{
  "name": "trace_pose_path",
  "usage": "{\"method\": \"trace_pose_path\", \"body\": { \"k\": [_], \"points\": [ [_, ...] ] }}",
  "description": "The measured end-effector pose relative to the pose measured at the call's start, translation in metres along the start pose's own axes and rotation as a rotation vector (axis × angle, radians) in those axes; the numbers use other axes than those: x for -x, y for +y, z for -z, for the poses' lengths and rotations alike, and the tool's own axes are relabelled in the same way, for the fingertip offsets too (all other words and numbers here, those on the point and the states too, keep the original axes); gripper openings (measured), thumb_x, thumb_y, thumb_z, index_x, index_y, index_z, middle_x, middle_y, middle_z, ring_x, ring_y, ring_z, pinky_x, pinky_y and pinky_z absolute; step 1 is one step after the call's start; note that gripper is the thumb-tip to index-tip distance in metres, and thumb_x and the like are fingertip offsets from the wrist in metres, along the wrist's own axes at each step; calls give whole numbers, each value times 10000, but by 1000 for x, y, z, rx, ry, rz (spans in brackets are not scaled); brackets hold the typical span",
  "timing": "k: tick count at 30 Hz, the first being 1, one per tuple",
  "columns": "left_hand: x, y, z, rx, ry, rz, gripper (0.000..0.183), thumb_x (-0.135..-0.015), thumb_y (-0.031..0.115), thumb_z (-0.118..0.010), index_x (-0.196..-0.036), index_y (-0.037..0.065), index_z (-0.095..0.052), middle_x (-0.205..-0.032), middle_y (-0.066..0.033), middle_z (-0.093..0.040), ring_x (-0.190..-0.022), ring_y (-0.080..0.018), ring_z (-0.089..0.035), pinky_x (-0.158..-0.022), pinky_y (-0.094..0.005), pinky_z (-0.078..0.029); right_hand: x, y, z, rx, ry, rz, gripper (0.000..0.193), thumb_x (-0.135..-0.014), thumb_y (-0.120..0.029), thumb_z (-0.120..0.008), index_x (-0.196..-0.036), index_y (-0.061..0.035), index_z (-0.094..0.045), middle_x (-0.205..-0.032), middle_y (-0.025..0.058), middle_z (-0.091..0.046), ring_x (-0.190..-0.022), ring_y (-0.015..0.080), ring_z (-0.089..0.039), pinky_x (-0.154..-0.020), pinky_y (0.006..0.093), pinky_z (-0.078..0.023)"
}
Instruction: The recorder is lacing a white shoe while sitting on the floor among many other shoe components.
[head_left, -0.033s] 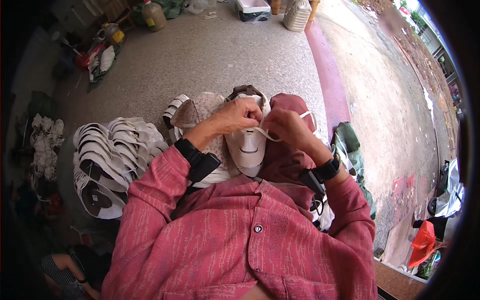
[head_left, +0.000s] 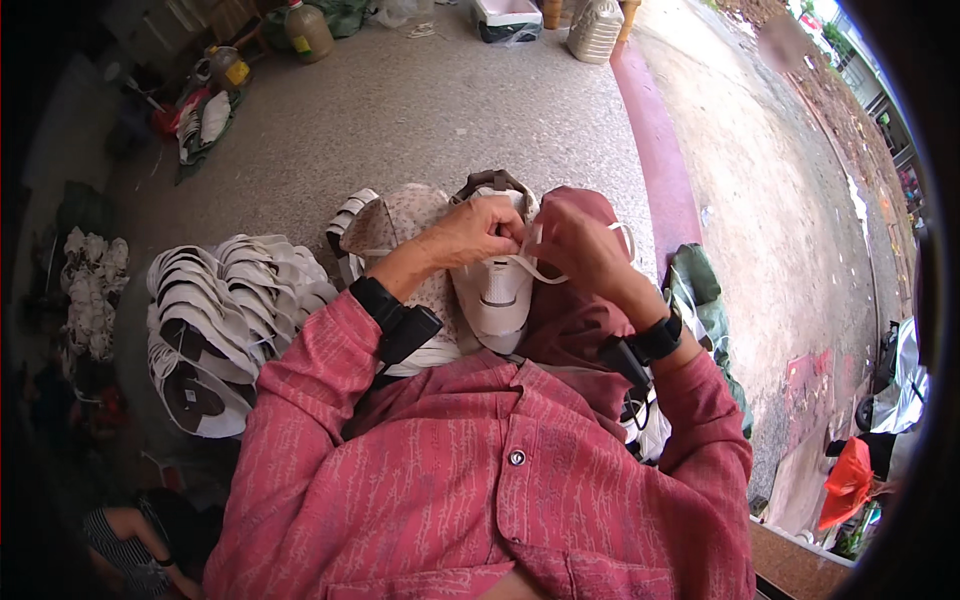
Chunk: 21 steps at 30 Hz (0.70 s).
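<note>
A white shoe upper (head_left: 492, 312) with a dark heel opening rests between my knees, its toe toward me. My left hand (head_left: 478, 232) lies over its lacing area, fingers closed and pinching at its edge. Just to the right, my right hand (head_left: 585, 248) has its fingers drawn together on a flat white shoelace (head_left: 535, 270), which curves between the two hands. The fingertips of the right hand are partly hidden behind its own back. More white lace loops out beyond the right hand.
Stacked white shoe uppers (head_left: 225, 320) stand at my left. Speckled cloth (head_left: 415, 212) covers my left knee, dark red cloth (head_left: 575, 325) the right. A green sack (head_left: 697, 275) lies at right. Jugs (head_left: 595, 32) and a white bin (head_left: 507, 18) stand at the far side.
My right hand has shifted slightly to the right, away from the shoe upper. The left hand has kept its place.
</note>
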<state>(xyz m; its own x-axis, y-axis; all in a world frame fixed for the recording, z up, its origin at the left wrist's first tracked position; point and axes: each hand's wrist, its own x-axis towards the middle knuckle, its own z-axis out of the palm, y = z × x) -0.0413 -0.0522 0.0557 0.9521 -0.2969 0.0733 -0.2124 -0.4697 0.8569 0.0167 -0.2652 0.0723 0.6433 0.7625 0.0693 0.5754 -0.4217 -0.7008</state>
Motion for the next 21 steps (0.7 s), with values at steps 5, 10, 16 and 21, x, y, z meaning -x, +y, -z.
{"method": "trace_pose_path", "body": {
  "k": [5, 10, 16, 21],
  "points": [
    [-1, 5, 3, -29, -10, 85, 133, -742, 63, -694, -874, 41, -687, -816, -5, -582, -765, -103, -530, -678, -266, -421, -22, 9, 12, 120, -76, 244, 404, -714, -150, -778, -1066, -88, -590, -963, 79, -581, -904, 265, -592, -758, 388, -476],
    [-18, 4, -7, -118, -13, -65, 130, -747, 103, -699, -861, 42, -685, -820, -40, -594, -774, -158, -567, -690, -301, -442, -27, 31, 22, 36, -148, 268, 336, -689, -153, -789, -974, -104, -619, -896, 76, -573, -853, 272, -587, -735, 378, -473],
    [0, 6, 2, -336, 80, -99, 146, -771, 152, -699, -846, 31, -665, -803, -120, -578, -754, -279, -571, -688, -399, -446, -51, 36, -4, 138, -105, 430, 310, -661, -199, -762, -878, -53, -596, -884, 144, -600, -814, 366, -605, -693, 445, -472],
    [-2, 26, -11, -518, 35, -236, 53, -785, 18, -623, -810, 2, -579, -840, -150, -558, -797, -350, -580, -694, -422, -458, -37, 48, -10, -14, -7, 513, 355, -688, -291, -795, -908, -98, -594, -898, 120, -600, -854, 363, -618, -704, 452, -476]
  ]
}}
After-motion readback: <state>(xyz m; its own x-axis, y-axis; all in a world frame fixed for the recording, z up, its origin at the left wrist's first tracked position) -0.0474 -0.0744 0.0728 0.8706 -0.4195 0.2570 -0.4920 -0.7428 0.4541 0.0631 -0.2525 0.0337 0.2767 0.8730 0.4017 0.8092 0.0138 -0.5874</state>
